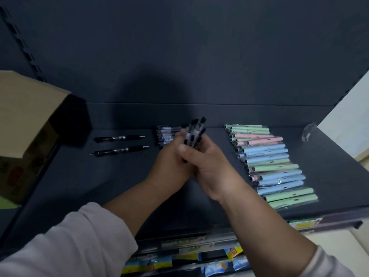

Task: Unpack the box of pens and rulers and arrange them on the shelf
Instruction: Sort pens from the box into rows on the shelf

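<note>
We are holding a bundle of clear black-capped pens (194, 134) above the shelf (99, 186), left hand (169, 162) and right hand (209, 168) both curling round it, 2 black pens (119, 138) lying left, pastel pens (269, 162) lining the right edge.

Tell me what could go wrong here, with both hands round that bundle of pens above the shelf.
1. The bundle of pens fans out loosely above the left hand and right hand; one may slip out and fall.
2. Setting it down could knock the row of clear pens just behind it askew.
</note>
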Motion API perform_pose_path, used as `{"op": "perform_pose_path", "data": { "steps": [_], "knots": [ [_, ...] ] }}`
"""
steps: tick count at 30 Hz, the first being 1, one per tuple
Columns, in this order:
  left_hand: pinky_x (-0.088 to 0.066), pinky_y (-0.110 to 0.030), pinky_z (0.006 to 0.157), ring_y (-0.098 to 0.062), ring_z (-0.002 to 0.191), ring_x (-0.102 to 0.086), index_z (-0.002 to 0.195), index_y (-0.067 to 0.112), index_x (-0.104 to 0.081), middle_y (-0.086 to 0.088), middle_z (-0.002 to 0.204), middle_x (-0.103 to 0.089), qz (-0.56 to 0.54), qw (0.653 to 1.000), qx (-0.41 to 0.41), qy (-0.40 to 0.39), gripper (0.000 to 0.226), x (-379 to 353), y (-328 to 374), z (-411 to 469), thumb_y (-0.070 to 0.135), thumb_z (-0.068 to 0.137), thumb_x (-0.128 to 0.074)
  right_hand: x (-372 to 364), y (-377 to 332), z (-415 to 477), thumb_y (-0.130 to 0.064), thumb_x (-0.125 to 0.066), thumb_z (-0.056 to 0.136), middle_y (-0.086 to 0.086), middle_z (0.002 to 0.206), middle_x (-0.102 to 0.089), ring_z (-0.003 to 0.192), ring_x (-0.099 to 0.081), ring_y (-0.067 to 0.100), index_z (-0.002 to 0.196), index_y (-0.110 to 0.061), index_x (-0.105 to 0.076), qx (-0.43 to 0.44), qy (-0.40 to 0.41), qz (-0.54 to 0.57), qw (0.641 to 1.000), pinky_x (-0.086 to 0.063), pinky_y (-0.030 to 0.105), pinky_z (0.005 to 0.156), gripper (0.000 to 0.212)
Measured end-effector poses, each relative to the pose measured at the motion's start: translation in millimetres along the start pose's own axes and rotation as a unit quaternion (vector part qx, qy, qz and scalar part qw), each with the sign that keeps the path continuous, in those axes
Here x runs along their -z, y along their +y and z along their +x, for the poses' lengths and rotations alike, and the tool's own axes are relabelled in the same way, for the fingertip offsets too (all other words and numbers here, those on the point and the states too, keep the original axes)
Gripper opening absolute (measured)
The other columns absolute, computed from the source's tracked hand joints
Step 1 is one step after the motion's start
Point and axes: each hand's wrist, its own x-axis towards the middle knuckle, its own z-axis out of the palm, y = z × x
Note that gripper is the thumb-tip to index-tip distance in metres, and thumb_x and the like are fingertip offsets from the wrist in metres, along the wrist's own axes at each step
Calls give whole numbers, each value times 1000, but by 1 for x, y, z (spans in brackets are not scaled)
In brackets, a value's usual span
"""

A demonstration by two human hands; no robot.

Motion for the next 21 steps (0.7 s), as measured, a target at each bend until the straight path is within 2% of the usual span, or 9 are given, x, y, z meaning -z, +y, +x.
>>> {"op": "perform_pose_path", "data": {
  "steps": [2,3,6,10,12,14,16,18,21],
  "knots": [
    [-52,-19,75,-2,84,-64,109,5,-58,-1,92,-67,-86,996,7,18,24,-1,-1,-1,-8,88,-54,-1,-2,4,-14,-69,70,-6,89,-70,91,-64,9,97,-21,-62,18,-16,-61,998,-50,24,83,29],
    [-51,-17,73,-1,83,-64,106,7,-60,1,91,-68,-89,996,9,19,26,1,-5,-3,-9,87,-56,1,-1,5,-13,-69,70,-5,88,-69,90,-64,9,97,-20,-62,18,-22,-79,996,-49,23,82,29],
    [-52,-23,77,-4,90,-67,99,25,-64,7,93,-72,-28,1000,6,11,33,9,-21,-12,-2,80,-68,11,6,4,-7,-69,74,2,92,-69,92,-64,15,101,-17,-62,-8,-24,-94,995,-49,27,87,30],
    [-50,-45,90,-14,101,-65,106,25,-66,4,101,-71,68,998,8,15,24,14,-28,-8,18,84,-65,15,12,7,1,-66,79,6,96,-70,97,-65,18,100,-15,-64,-19,-34,-83,996,-50,28,92,27],
    [-43,-45,99,-11,108,-61,112,32,-63,11,103,-70,147,988,30,19,27,14,-28,-5,33,85,-60,13,7,11,0,-69,76,4,95,-71,96,-66,16,102,-14,-64,-32,-43,-90,995,-50,28,92,30],
    [-43,-38,102,-8,111,-60,117,30,-61,14,108,-69,112,993,38,1,29,14,-29,-3,25,89,-63,12,-1,17,6,-69,79,4,94,-70,90,-66,15,107,-11,-64,-40,-49,-104,993,-51,27,87,33],
    [-50,-20,87,-2,98,-64,109,22,-65,14,98,-72,8,998,47,-45,27,14,-27,-1,7,86,-67,12,-12,22,5,-67,80,5,91,-69,82,-65,13,115,-5,-61,-45,-52,-126,990,-52,29,81,37],
    [-47,-7,65,9,74,-64,92,25,-64,21,75,-70,-23,994,53,-97,26,15,-23,1,2,82,-71,12,-24,27,2,-68,76,12,97,-67,82,-64,16,118,2,-58,-53,-70,-139,986,-52,31,81,43],
    [-47,-10,66,6,74,-63,83,24,-65,17,73,-68,-56,985,79,-145,22,18,-21,5,6,77,-76,12,-35,29,-3,-66,69,11,94,-70,83,-66,19,103,0,-59,-75,-116,-96,986,-55,29,78,35]
  ]
}}
